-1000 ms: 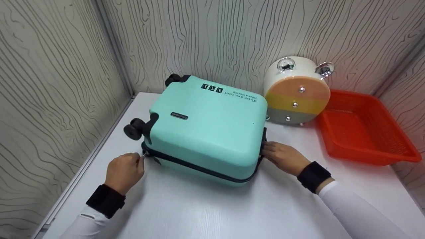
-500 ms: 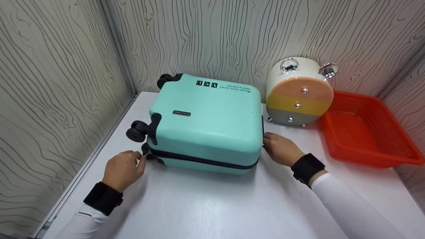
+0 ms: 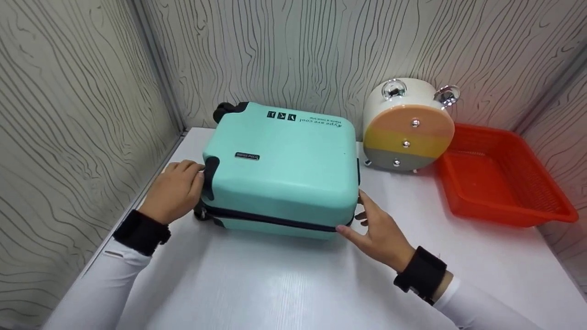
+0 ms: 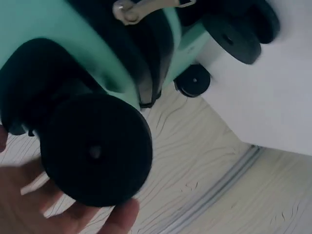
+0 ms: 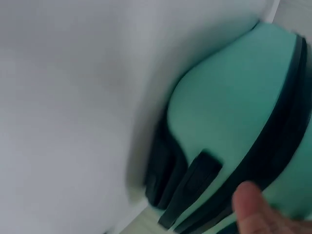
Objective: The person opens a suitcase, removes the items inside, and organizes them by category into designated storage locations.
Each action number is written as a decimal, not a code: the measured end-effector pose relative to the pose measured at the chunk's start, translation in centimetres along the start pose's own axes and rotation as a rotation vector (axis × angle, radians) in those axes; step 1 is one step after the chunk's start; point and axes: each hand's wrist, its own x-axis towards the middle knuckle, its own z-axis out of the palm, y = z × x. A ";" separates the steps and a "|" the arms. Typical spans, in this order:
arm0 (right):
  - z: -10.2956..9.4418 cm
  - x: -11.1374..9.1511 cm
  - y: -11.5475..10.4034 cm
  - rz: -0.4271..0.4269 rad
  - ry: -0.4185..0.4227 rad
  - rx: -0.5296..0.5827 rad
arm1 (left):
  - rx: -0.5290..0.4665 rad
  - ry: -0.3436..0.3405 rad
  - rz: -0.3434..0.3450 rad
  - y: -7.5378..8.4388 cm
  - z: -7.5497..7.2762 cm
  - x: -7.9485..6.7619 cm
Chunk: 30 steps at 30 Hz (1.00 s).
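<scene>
A mint-green suitcase (image 3: 284,156) lies flat on the white table, black wheels to the left. My left hand (image 3: 174,190) grips the near upper wheel, which it mostly covers in the head view. From the left wrist, its fingers curl behind that black wheel (image 4: 97,151), and a metal zipper pull (image 4: 141,9) shows on the dark seam. My right hand (image 3: 380,236) holds the suitcase's near right corner, thumb on the zipper band and index finger against the end. Its other fingers are partly hidden. A black handle (image 5: 195,180) stands out near the thumb (image 5: 248,204) in the right wrist view.
A round drawer box (image 3: 408,135) with orange, yellow and grey bands and silver knobs stands behind on the right. Beside it is a red plastic basket (image 3: 504,215). Wood-patterned walls (image 3: 293,59) close off the back and sides.
My left hand has left the zipper end at the seam and moved up to the wheel. The right hand has come nearer, from the end to the corner. The suitcase has turned slightly.
</scene>
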 end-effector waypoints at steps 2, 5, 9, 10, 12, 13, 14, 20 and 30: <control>0.4 0.3 -0.5 0.033 0.000 0.007 | -0.001 -0.079 0.013 -0.2 -0.5 0.3; 0.6 1.0 -0.6 0.061 0.003 0.012 | -0.018 -0.138 0.027 -0.5 -0.8 0.2; 0.4 1.7 0.1 0.077 -0.005 0.040 | -0.008 -0.181 0.065 -0.6 -0.4 -0.6; 0.3 1.9 0.3 0.083 -0.006 0.053 | 0.000 -0.183 0.082 -0.5 -0.3 -0.9; 0.3 2.1 0.8 0.099 0.005 0.075 | 0.020 -0.175 0.128 -0.3 0.0 -1.4; 0.4 2.3 1.0 0.108 0.019 0.077 | 0.029 -0.167 0.156 -0.1 0.1 -1.6; 0.4 2.5 1.2 0.120 0.038 0.073 | 0.037 -0.157 0.185 0.0 0.1 -1.8; 0.6 4.6 1.9 0.146 0.230 0.066 | 0.046 -0.126 0.319 2.4 -0.6 -2.1; 3.0 6.0 -0.6 0.044 0.227 0.168 | -0.061 -0.113 0.311 8.9 1.7 -0.5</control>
